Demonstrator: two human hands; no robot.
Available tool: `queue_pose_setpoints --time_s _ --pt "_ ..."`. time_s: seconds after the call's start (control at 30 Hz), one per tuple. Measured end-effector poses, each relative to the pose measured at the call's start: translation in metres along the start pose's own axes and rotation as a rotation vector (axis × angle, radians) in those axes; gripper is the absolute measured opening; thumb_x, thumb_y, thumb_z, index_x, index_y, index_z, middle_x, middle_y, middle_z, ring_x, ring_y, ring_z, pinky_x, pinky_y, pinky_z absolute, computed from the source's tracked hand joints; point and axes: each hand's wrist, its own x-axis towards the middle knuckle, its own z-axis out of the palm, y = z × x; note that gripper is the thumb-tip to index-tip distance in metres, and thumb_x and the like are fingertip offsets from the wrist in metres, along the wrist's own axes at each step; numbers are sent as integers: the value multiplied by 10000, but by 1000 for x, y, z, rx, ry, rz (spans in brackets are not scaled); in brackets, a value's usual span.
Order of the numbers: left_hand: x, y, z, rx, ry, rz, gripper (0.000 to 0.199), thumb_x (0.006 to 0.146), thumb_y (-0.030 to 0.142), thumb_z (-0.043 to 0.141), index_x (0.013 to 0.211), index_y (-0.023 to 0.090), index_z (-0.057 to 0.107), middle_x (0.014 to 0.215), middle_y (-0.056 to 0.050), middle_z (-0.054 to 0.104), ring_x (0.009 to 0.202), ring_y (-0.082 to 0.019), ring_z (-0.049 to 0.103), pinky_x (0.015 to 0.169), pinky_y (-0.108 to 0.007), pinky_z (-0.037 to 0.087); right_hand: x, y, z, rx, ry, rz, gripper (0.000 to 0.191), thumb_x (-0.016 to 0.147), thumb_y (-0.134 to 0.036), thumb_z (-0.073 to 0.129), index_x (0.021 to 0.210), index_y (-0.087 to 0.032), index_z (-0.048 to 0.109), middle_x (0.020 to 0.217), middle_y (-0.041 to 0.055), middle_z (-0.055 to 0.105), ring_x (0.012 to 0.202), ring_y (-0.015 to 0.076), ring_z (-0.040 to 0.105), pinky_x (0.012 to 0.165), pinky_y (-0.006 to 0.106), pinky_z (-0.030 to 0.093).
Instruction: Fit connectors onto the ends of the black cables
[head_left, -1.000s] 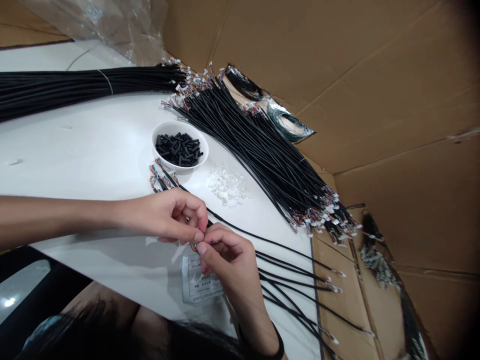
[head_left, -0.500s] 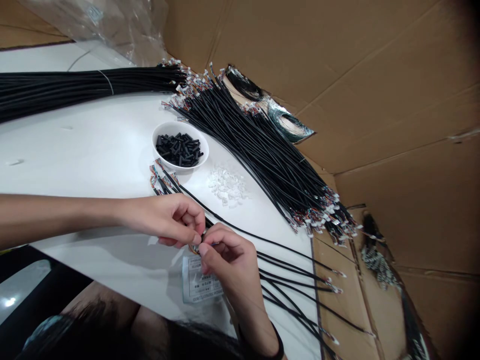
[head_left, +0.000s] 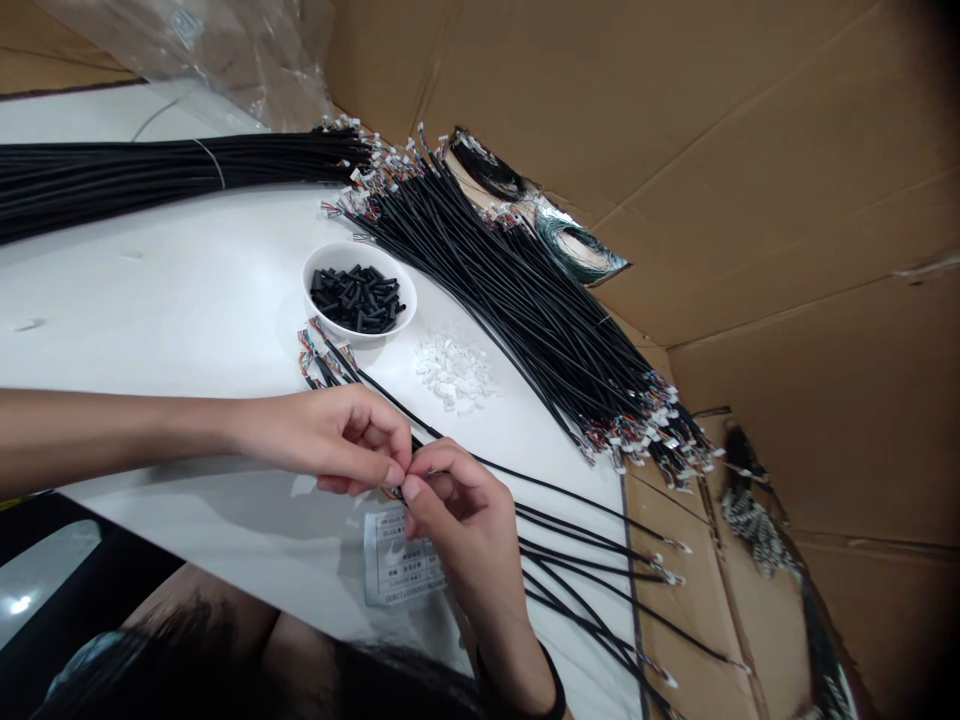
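Note:
My left hand [head_left: 341, 440] reaches in from the left, with thumb and forefinger closed in a pinch. My right hand [head_left: 469, 510] pinches from the other side, its thumb and fingertips meeting those of the left. Thin coloured wires [head_left: 391, 492] of a black cable show just under the joined fingertips; the exact spot gripped is covered by the fingers. Below the hands lies a clear bag with a printed label [head_left: 405, 560]. Several black cables [head_left: 592, 545] with small white connectors run out to the right from beneath the right hand.
A white bowl [head_left: 306, 285] of short black tubes stands beyond the hands, beside a pile of small white connector housings [head_left: 456, 372]. Large bundles of black cables [head_left: 480, 270] lie behind, another [head_left: 112, 185] at left. Cardboard walls [head_left: 675, 150] rise at the back and right.
The fingertips of both hands have drawn slightly closer together, and less of the coloured wires shows. My right hand has shifted a little upward. Everything else stays in place.

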Motion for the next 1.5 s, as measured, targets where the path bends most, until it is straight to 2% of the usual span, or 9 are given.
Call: queue_pose_setpoints --time_s 0.2,0.33,0.47,0.63,0.8,1.03,1.2,1.33,1.5 --pt "1 0 -2 10 36 -19 196 872 300 634 820 114 598 533 40 530 400 -40 406 376 -136 320 -2 0 1 -77 24 -37 105 834 -273 627 779 -184 625 684 -15 558 503 80 484 456 198 414" --pt "2 0 -3 12 61 -41 244 867 348 638 801 116 604 537 31 527 402 -49 413 373 -146 306 -2 0 0 -54 13 12 145 829 -310 634 763 -182 616 548 -40 520 471 88 466 466 204 410" --pt "1 1 -3 -5 52 -54 279 892 357 598 745 120 590 514 27 504 369 -52 397 345 -154 261 -2 -2 -1 3 10 73 160 802 -322 654 741 -179 617 507 -43 524 452 91 461 468 211 400" --pt "0 0 -2 -43 14 -34 329 931 371 548 714 124 551 514 25 490 359 -48 376 344 -163 246 -3 -6 0 56 11 103 145 798 -294 658 726 -176 616 546 -40 540 469 80 468 482 201 390" --pt "-1 -1 -2 -30 -6 -20 374 952 413 508 705 133 516 489 34 469 357 -42 350 350 -162 229 -2 -3 -1 69 -52 69 152 806 -304 653 727 -179 615 583 -31 557 468 86 487 472 206 405" --pt "0 -2 -2 1 -11 16 385 957 434 486 707 143 506 474 45 435 355 -51 323 346 -169 204 -3 -2 -1 42 -59 37 100 813 -241 640 739 -180 612 603 -38 545 482 78 498 470 188 409" --pt "2 -5 -2 -44 -29 15 379 951 434 498 710 142 505 461 56 418 347 -52 316 333 -163 215 -4 -5 0 -74 -54 -75 102 825 -200 611 726 -177 597 712 -21 552 526 72 501 497 198 408" --pt "2 -5 -2 -72 -41 -8 381 955 441 487 714 146 502 445 60 407 342 -55 307 334 -168 217 -5 -6 0 -151 -53 -152 108 828 -170 601 721 -181 593 720 -19 543 565 83 510 530 209 419" --pt "1 -5 -2 -65 -64 -15 377 964 431 469 717 148 500 454 58 409 355 -58 310 350 -171 230 -4 -3 -1 21 -128 -30 80 837 -212 629 764 -182 619 716 -27 550 515 65 504 486 188 410"
